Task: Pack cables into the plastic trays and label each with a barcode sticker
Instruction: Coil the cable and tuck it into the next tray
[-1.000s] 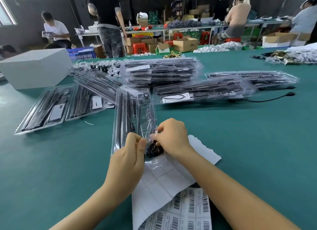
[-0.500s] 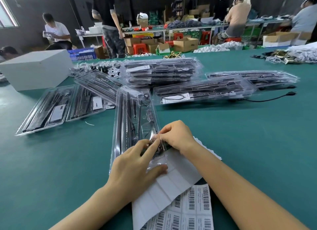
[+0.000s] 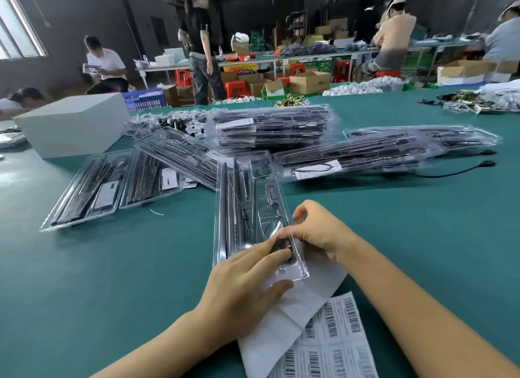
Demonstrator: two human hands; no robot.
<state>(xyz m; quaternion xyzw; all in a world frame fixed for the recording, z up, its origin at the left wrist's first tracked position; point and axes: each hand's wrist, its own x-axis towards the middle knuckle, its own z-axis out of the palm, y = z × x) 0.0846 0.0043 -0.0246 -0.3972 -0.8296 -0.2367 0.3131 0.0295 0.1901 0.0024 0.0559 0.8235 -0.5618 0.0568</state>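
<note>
pressing a small black coiled cable (image 3: 282, 246) into a long clear plastic tray (image 3: 247, 208)
the tray lies on the green table (image 3: 98, 265); left hand (image 3: 242, 284) fingers straight on the cable, right hand (image 3: 318, 231) fingers pinch the tray's near edge, over a white barcode sticker sheet (image 3: 332, 338)

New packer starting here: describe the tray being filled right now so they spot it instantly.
On the green table, look nearest the worker, in front of the heaps of packed trays. The clear plastic tray lies lengthwise, its near end over the barcode sticker sheets. Only it has both hands on it.
</note>
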